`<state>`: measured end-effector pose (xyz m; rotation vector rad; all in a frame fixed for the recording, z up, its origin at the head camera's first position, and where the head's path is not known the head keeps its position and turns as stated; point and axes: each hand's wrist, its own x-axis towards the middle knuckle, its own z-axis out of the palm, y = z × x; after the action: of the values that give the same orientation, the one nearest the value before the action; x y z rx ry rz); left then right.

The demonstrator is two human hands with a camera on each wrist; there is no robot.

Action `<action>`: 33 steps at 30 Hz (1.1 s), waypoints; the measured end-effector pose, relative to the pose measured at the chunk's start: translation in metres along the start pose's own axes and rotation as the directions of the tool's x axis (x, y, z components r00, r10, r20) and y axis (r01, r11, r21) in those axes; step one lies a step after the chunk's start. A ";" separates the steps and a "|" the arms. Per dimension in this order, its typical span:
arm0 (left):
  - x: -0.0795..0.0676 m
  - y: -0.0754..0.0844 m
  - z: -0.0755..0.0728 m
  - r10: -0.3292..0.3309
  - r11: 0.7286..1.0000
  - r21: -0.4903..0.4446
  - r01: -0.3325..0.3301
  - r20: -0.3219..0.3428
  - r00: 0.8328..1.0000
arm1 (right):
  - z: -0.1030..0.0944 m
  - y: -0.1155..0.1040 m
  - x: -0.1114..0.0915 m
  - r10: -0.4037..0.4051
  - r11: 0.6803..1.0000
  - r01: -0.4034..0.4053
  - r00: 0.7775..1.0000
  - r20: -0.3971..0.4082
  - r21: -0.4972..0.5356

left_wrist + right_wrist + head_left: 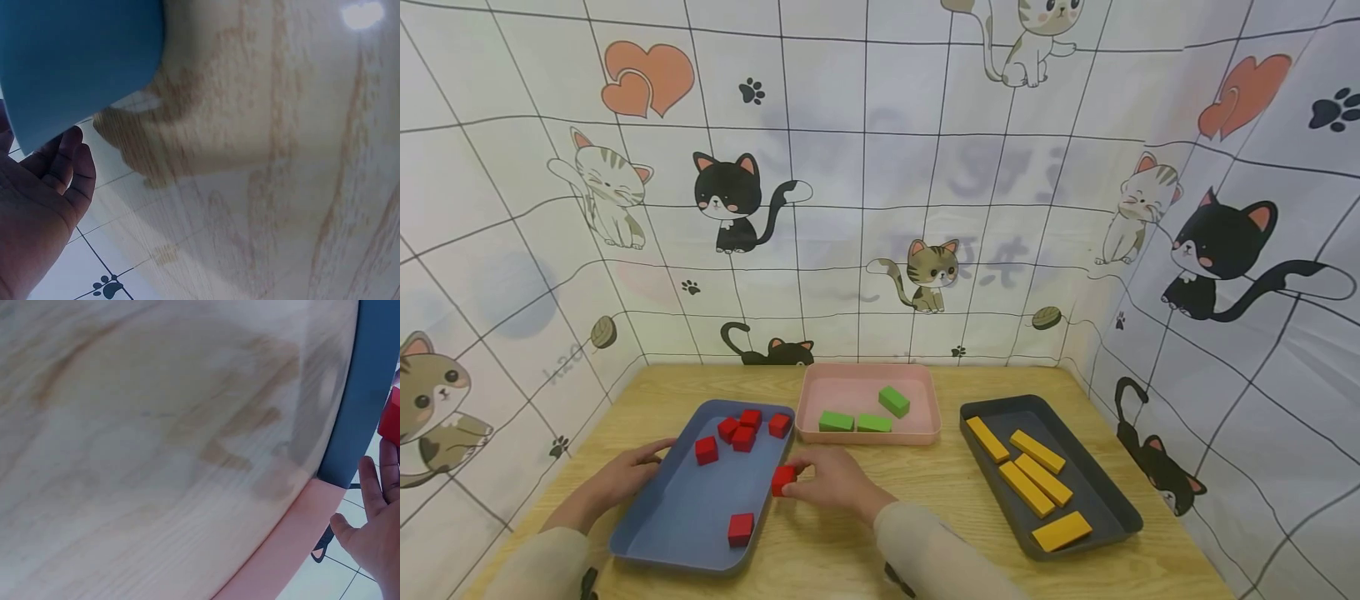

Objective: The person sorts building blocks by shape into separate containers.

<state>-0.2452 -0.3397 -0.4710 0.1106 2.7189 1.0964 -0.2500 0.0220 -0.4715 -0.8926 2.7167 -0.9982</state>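
My right hand [835,479] pinches a red cube [783,481] between thumb and fingers, at the right rim of the blue tray [692,508]. In the right wrist view the same red cube [391,419] shows at the right edge, by the fingertips. Several red cubes lie inside the blue tray, most toward its far end and one near the front right corner. My left hand [625,477] rests at the tray's left rim with its fingers extended; in the left wrist view its fingers [78,169] lie beside the tray's outer wall.
A pink tray [868,373] with three green blocks stands at the back centre. On the right, a dark grey tray [1075,442] holds several yellow bars [1037,451]. All stand on a wooden table [917,492], with a cat-print cloth [865,183] behind and at the sides.
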 end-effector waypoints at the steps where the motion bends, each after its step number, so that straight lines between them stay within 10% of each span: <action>1: 0.000 0.000 0.000 0.000 1.000 0.002 0.000 -0.001 1.000 | -0.001 -0.002 0.001 -0.012 1.000 0.012 1.000 -0.010 -0.015; 17: 0.000 -0.005 -0.002 -0.011 1.000 0.024 0.011 -0.011 1.000 | 0.014 -0.043 0.025 -0.086 0.986 0.076 0.994 -0.063 -0.148; 33: -0.001 0.002 -0.002 -0.015 0.998 0.065 0.016 -0.015 1.000 | 0.018 -0.037 0.026 -0.068 0.984 0.068 0.998 0.009 -0.166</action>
<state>-0.2445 -0.3400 -0.4681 0.0920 2.7646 1.0094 -0.2478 -0.0252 -0.4594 -1.0188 2.8168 -0.7890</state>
